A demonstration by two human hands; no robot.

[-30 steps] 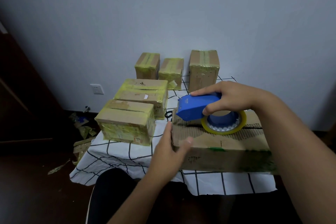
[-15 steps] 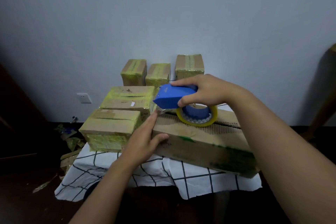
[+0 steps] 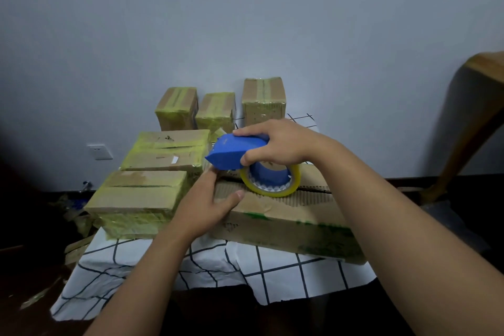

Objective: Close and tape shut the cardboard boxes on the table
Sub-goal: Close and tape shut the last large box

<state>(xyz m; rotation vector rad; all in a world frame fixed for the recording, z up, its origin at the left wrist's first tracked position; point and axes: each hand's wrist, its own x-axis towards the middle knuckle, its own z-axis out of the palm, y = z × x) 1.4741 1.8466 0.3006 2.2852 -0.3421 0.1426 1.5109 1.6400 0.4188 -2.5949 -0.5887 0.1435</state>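
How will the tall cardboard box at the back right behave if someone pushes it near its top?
The tall box stands higher than it is wide, so a high push would probably tip it rather than slide it. The checked cloth beneath may bunch and add drag. Its taped top looks flat, so it should stay stiff.

Box's left end point(image 3: 218, 196) behind left hand point(image 3: 201, 207)

Matt brown corrugated cardboard is shown in the long box point(image 3: 286, 215), its fluted layer exposed along the flap edges. Smooth blue plastic forms the tape dispenser point(image 3: 234, 154); its tape roll point(image 3: 272, 185) is glossy and yellowish. White grid-patterned cloth point(image 3: 218, 262) covers the counter.
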